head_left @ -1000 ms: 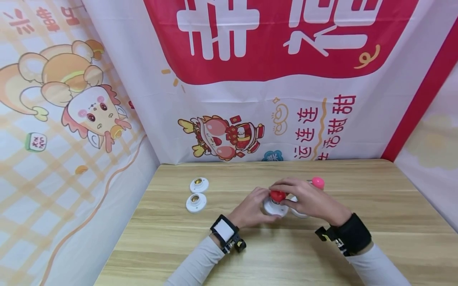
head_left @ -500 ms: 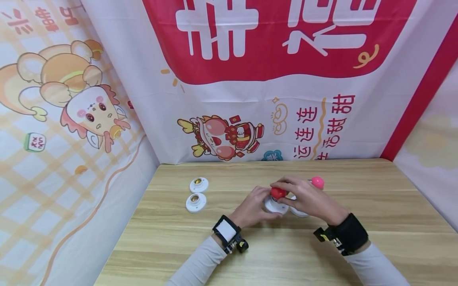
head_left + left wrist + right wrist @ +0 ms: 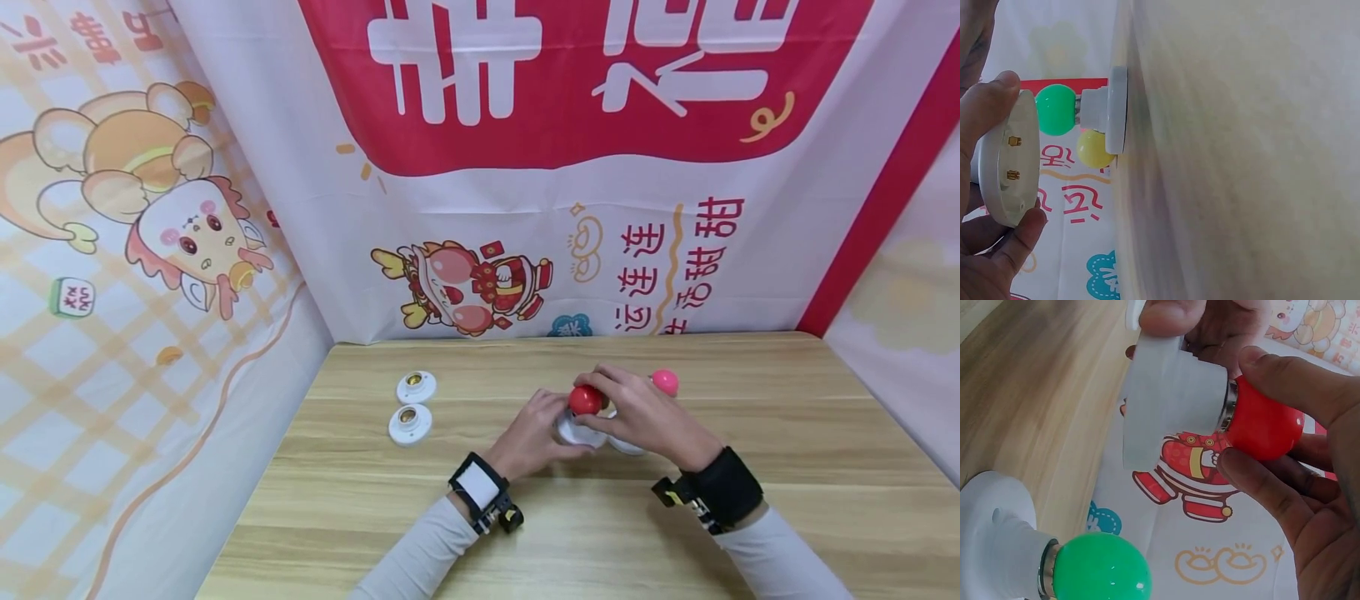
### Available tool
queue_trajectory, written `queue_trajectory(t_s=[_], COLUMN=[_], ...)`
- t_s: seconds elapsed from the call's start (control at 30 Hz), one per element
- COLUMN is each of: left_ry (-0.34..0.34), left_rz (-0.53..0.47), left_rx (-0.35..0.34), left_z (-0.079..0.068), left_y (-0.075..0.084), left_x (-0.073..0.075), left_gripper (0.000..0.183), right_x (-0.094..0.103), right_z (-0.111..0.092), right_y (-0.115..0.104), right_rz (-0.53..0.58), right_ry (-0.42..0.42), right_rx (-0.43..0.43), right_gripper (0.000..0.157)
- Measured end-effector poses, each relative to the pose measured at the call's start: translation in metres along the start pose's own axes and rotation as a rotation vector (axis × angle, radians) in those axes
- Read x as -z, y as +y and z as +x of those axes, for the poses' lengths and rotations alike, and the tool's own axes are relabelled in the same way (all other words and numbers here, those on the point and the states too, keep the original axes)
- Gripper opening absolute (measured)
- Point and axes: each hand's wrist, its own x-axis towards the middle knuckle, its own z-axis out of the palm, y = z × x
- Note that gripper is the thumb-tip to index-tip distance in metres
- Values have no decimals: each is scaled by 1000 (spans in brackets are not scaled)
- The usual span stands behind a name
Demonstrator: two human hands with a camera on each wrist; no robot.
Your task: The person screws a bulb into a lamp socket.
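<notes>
My left hand [image 3: 532, 437] grips a round white lamp holder [image 3: 1163, 403] by its rim and holds it tilted off the table; two brass terminals show on its underside in the left wrist view. A red light bulb [image 3: 1266, 419] has its metal base at the socket mouth. The fingers and thumb of my right hand [image 3: 641, 417] pinch this bulb's globe. Close by on the right, another white lamp holder [image 3: 997, 544] bears a green bulb [image 3: 1102, 569]. In the head view that green bulb is hidden by my right hand.
Two white lamp holders, the rear one [image 3: 416, 387] and the front one [image 3: 410, 424], stand at the left with bare brass sockets. A pink bulb [image 3: 664, 382] is at the back right. Beyond the green bulb shows a yellow bulb [image 3: 1094, 150]. A printed cloth [image 3: 345, 283] hangs behind the table.
The red bulb and lamp holder have risen slightly and shifted a little right. My right fingers have changed their hold around the bulb. My left hand has moved slightly right with the holder.
</notes>
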Motion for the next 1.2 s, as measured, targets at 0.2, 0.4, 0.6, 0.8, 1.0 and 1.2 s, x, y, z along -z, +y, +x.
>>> queue_trajectory(t_s=[0.2,0.4,0.6,0.8,1.0,1.2], left_ry=[3,-10,-53,-78,-118,-180], left_rz=[3,0,-24,-14,42,64], left_rx=[14,35,92,141,177,227], left_z=[-1,1,1,1,4,8], left_y=[1,2,1,-3,-9,-13], left_x=[-2,-1,2,1,-4,-9], left_gripper=[73,73,77,78,81,81], right_x=[-3,-5,-6,-7,-11,-16], right_z=[-2,0,1,0,-1,-3], right_y=[0,3,7,7,9,15], right_rz=[-29,-5,32,20,-10,8], right_ry=[22,38,61,36,-11,-63], right_rx=[7,28,54,30,4,-27], right_gripper=[51,53,54,51,47,43])
